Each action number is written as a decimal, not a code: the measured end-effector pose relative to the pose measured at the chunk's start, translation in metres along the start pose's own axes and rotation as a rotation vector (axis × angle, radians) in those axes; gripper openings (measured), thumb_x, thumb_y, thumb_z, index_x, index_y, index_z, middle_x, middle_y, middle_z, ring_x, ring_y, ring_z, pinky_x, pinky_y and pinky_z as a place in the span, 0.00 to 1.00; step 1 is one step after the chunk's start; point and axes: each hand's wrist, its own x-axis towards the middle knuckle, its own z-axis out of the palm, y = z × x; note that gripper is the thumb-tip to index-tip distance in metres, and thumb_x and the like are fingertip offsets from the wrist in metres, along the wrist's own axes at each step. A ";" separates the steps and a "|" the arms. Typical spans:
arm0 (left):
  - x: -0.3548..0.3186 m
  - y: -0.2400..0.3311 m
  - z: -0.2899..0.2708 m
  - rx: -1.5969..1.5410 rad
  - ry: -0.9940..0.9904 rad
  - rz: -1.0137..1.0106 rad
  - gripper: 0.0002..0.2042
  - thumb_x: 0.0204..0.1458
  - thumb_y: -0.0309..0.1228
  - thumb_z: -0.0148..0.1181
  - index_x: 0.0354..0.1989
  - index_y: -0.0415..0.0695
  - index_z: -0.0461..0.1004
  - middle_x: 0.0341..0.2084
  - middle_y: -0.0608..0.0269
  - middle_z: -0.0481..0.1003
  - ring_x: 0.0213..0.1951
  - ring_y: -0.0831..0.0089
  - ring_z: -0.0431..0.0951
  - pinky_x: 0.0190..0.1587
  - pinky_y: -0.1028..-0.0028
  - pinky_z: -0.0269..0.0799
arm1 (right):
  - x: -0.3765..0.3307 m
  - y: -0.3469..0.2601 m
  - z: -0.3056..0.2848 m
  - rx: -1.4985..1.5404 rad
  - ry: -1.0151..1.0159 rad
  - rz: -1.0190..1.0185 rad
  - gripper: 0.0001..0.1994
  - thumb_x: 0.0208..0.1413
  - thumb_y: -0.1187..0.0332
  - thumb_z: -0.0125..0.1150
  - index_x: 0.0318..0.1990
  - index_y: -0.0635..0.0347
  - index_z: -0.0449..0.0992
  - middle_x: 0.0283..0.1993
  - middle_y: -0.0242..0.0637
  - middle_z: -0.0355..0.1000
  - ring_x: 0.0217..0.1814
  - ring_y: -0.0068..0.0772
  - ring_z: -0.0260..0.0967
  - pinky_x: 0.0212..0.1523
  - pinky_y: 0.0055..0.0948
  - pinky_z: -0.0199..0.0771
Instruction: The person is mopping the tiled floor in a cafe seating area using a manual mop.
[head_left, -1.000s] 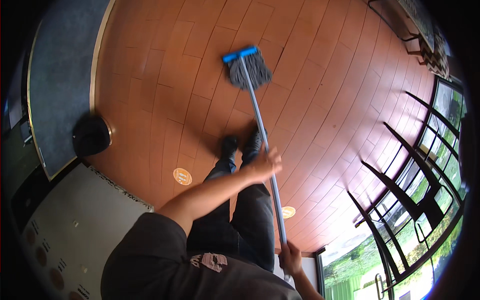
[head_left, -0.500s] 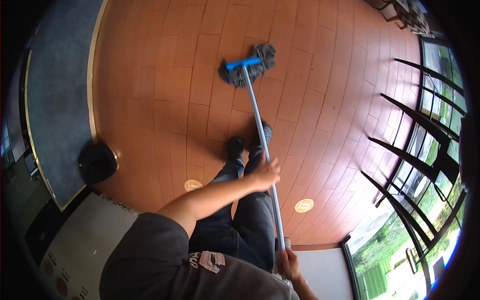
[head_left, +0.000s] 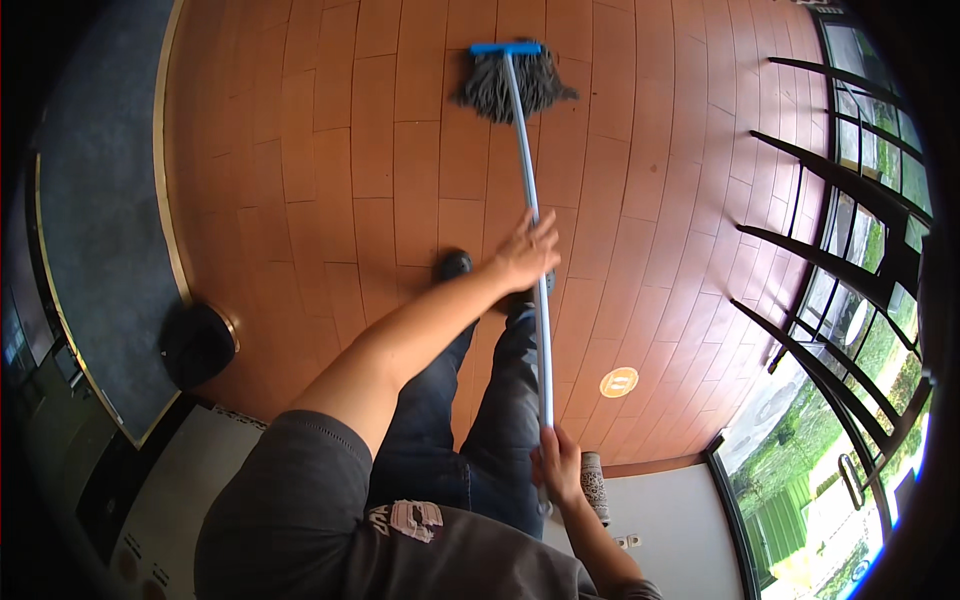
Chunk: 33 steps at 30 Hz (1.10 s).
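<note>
Grey stringy mop (head_left: 505, 90), slim straight pole (head_left: 543, 345)

From my remote seat I see one mop (head_left: 526, 160): a bright blue crossbar (head_left: 490, 48), shaggy dark grey strands (head_left: 500, 95) and a slim, pale grey-blue handle (head_left: 544, 360). I make out the strands fanned over the brown floor (head_left: 300, 200), between its left and right edges and well apart from both. The handle slants up and back from the crossbar, looking straight to me.
</note>
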 end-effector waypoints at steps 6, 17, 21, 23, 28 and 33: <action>0.032 -0.016 -0.021 0.135 -0.111 -0.075 0.07 0.54 0.28 0.50 0.32 0.48 0.77 0.55 0.48 0.67 0.68 0.50 0.52 0.70 0.50 0.44 | 0.024 -0.014 -0.009 0.089 -0.060 -0.013 0.16 0.67 0.55 0.45 0.33 0.58 0.64 0.16 0.29 0.58 0.11 0.21 0.56 0.09 0.23 0.57; -0.020 0.238 0.048 -0.387 -0.274 0.051 0.10 0.53 0.30 0.52 0.41 0.46 0.76 0.54 0.43 0.64 0.69 0.40 0.44 0.66 0.33 0.33 | -0.134 0.106 -0.160 0.050 0.081 0.205 0.15 0.65 0.57 0.49 0.40 0.62 0.71 0.14 0.26 0.60 0.12 0.15 0.56 0.12 0.20 0.52; 0.018 0.192 0.064 -0.250 -0.005 0.037 0.14 0.50 0.33 0.55 0.46 0.47 0.71 0.59 0.42 0.62 0.69 0.42 0.45 0.65 0.35 0.38 | -0.079 0.075 -0.173 -0.067 0.019 0.089 0.14 0.67 0.58 0.45 0.30 0.55 0.64 0.13 0.25 0.59 0.09 0.16 0.54 0.10 0.20 0.53; 0.064 0.147 0.038 0.033 0.018 -0.018 0.10 0.51 0.35 0.54 0.41 0.47 0.73 0.60 0.44 0.62 0.69 0.46 0.48 0.66 0.42 0.43 | -0.030 0.044 -0.170 -0.133 0.023 -0.006 0.14 0.67 0.57 0.44 0.36 0.57 0.68 0.14 0.25 0.58 0.10 0.16 0.55 0.10 0.20 0.53; 0.137 0.029 0.001 0.118 -0.090 -0.316 0.15 0.53 0.31 0.54 0.49 0.44 0.72 0.60 0.48 0.62 0.70 0.48 0.46 0.68 0.56 0.50 | 0.079 -0.062 -0.137 -0.009 -0.134 -0.022 0.19 0.67 0.56 0.43 0.55 0.61 0.65 0.15 0.26 0.57 0.10 0.17 0.53 0.10 0.21 0.55; 0.127 0.054 0.001 0.098 -0.061 -0.301 0.16 0.49 0.32 0.59 0.48 0.45 0.72 0.55 0.48 0.66 0.68 0.44 0.49 0.68 0.45 0.43 | 0.057 -0.069 -0.172 -0.141 -0.118 0.004 0.19 0.67 0.55 0.45 0.54 0.61 0.66 0.14 0.25 0.55 0.10 0.16 0.52 0.10 0.20 0.55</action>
